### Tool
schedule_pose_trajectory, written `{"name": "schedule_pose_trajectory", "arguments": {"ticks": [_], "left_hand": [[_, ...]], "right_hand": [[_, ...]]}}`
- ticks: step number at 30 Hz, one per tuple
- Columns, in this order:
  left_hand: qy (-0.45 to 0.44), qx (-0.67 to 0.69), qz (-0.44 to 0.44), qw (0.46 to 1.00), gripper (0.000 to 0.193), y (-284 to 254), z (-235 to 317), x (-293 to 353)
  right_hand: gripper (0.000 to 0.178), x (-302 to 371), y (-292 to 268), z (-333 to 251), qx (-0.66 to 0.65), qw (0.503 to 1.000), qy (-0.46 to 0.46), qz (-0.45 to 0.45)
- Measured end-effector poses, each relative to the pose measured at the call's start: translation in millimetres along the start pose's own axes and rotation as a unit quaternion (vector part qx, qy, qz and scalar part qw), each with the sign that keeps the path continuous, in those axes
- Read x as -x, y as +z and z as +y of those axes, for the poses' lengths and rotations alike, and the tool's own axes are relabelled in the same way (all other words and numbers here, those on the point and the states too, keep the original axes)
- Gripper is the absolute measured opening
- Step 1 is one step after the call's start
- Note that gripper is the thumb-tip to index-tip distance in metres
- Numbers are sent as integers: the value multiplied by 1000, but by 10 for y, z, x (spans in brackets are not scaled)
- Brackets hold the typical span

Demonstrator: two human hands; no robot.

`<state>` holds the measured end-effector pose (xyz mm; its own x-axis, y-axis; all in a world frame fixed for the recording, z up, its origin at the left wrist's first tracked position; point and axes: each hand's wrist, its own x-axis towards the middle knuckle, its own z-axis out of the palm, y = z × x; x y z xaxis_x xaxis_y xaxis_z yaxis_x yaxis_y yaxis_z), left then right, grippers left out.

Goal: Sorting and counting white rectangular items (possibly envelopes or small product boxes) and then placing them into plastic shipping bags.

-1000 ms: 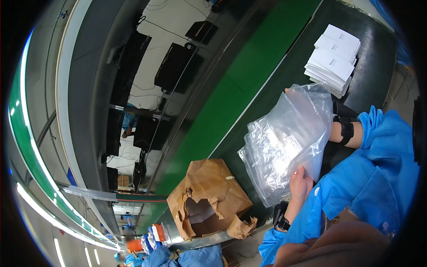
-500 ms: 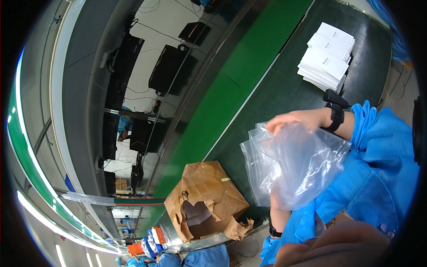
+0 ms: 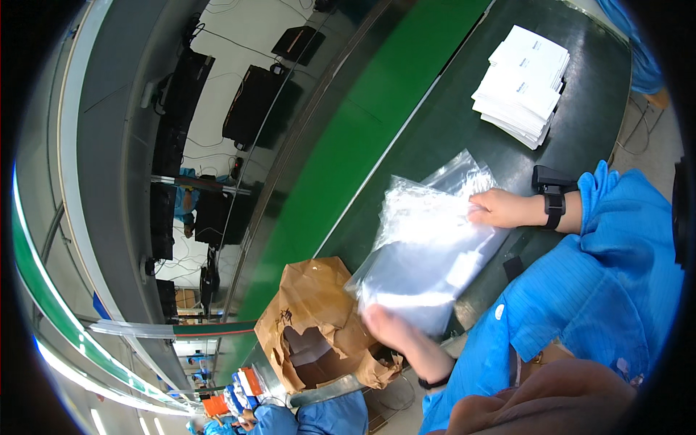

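Observation:
A stack of clear plastic bags [image 3: 420, 275] is spread between my two hands above the dark green tabletop. My right hand [image 3: 500, 208], with a black band and a small black device at the wrist, is closed on the upper right edge of the bags. At their lower left edge, my left hand [image 3: 395, 335] grips the bags; it is somewhat blurred and part of its fingers is hidden. Just beyond the left hand stands a torn brown paper package [image 3: 312, 297] with a ragged opening on its near side.
Stacked white printed booklets [image 3: 522, 87] lie at the table's far right. A green conveyor belt [image 3: 362, 138] runs along the table's far side, with dark monitors [image 3: 250, 105] beyond it. Orange and blue packages [image 3: 243, 388] are at the lower left, near people in blue clothing.
The bags have been spread out flatter and shifted slightly left. My left hand has come out from behind them to their lower left edge. My right hand has moved down to their right edge.

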<state>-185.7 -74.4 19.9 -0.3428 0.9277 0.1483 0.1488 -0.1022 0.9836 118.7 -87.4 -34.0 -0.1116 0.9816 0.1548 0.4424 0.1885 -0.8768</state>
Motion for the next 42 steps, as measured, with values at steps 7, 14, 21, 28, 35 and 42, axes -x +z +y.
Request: {"name": "schedule_pose_trajectory", "arguments": {"ticks": [7, 14, 21, 28, 35, 42], "left_hand": [[58, 73, -37, 995, 54, 220, 39, 227], [-36, 155, -307, 938, 97, 134, 38, 304], [-2, -95, -422, 901, 55, -20, 71, 239], [31, -92, -417, 904, 44, -247, -249, 472], [32, 29, -336, 941, 39, -9, -224, 617], [-112, -114, -297, 941, 26, 266, -3, 549]], "right_hand": [[22, 230, 58, 0, -52, 990, 43, 121], [21, 249, -133, -188, -209, 969, 28, 130], [23, 397, -261, -126, -365, 928, -1, 80], [34, 598, -590, -183, -234, 970, -7, -65], [23, 634, -514, 81, -209, 972, 90, -56], [27, 725, -496, 6, -116, 983, 140, 37]]}}
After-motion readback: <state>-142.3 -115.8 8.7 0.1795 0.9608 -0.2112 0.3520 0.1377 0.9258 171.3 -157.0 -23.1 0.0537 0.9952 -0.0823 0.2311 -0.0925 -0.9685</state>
